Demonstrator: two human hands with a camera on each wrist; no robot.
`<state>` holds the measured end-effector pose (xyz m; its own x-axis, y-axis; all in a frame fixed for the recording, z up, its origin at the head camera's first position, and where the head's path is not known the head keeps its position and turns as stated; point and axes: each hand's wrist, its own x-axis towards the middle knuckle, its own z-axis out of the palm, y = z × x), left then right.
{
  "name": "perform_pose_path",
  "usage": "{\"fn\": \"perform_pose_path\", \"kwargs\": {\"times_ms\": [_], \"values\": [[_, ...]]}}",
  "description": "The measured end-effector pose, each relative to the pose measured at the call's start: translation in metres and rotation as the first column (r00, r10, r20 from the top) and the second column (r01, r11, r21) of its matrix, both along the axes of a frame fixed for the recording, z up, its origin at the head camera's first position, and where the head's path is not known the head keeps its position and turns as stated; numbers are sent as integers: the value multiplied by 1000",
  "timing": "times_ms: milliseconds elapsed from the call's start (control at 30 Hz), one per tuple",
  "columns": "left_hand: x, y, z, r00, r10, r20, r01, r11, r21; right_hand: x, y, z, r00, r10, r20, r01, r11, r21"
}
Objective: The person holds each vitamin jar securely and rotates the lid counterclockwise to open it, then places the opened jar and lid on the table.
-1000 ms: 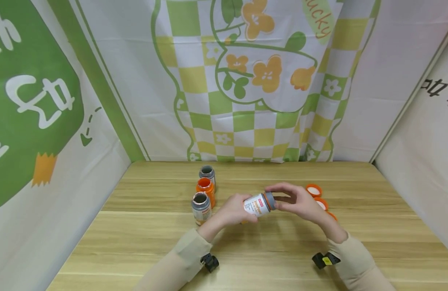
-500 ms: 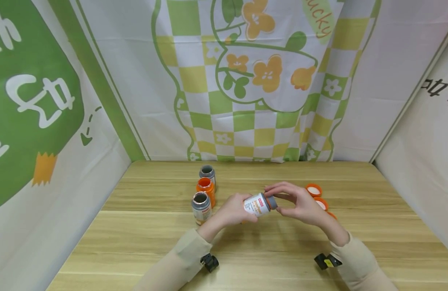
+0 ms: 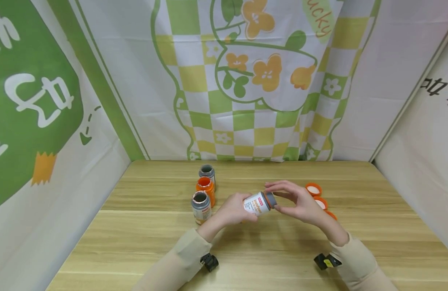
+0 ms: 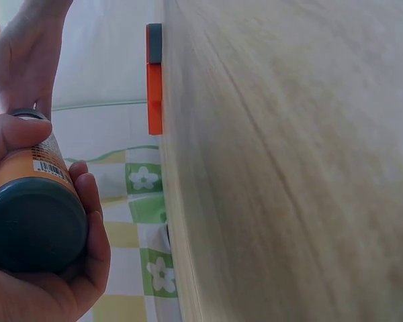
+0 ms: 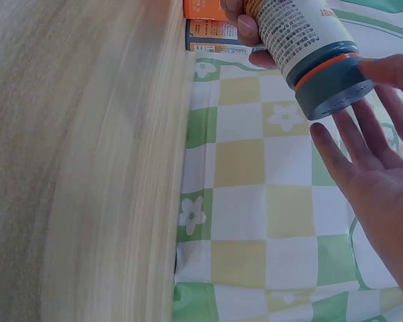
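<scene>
A white-labelled supplement bottle [image 3: 256, 204] is tilted above the table in the head view, its grey cap [image 3: 270, 199] pointing right. My left hand [image 3: 232, 210] grips the bottle's body, fingers and thumb wrapped round it; the dark base [image 4: 35, 227] faces the left wrist camera. An orange ring shows under the cap. With thumb on one side and fingertips on the other, my right hand [image 3: 299, 203] pinches the cap; in the right wrist view the thumb touches the cap's side [image 5: 332, 87] and the long fingers pass partly behind it.
Left of the hands stand three uncapped bottles in a row: a grey one [image 3: 207, 173] at the back, an orange one [image 3: 206, 186], and a white-labelled grey one [image 3: 202, 209]. Orange-rimmed caps [image 3: 313, 189] lie in a line behind my right forearm. A patterned curtain [image 3: 242, 133] hangs behind the table.
My right hand has shifted slightly and its fingers have changed their place round the cap. The left hand and bottle stay nearly where they were.
</scene>
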<state>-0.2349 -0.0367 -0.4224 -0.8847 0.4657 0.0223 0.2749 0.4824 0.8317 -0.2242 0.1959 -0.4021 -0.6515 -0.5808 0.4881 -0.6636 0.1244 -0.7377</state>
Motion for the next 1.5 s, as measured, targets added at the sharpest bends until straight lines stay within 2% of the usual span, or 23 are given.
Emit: {"fn": "perform_pose_path", "kwargs": {"times_ms": [133, 300, 433, 667, 1000, 1167, 1500], "values": [[1, 0, 1, 1000, 10, -3, -10, 1000, -4, 0, -2, 0, 996, -76, 47, 75, 997, 7], [1, 0, 0, 998, 17, -65, -19, 999, -26, 0, -4, -2, 977, -169, 128, 160, 984, 78], [2, 0, 0, 994, 17, -108, -21, 999, -36, -1, -5, -6, 969, -187, 160, 169, 979, 116], [4, 0, 4, 990, 31, -135, -38, 998, -55, -1, -4, -7, 960, -224, 167, 191, 962, 193], [4, 0, 3, 985, 22, -172, -35, 997, -75, 0, -2, -4, 954, -207, 217, 170, 969, 178], [4, 0, 2, 984, 13, -177, -26, 997, -73, 0, -1, -3, 964, -164, 212, 134, 980, 145], [3, -1, 0, 983, 1, -183, -19, 995, -98, -4, 3, -4, 992, -111, 66, 101, 985, 139]]}}
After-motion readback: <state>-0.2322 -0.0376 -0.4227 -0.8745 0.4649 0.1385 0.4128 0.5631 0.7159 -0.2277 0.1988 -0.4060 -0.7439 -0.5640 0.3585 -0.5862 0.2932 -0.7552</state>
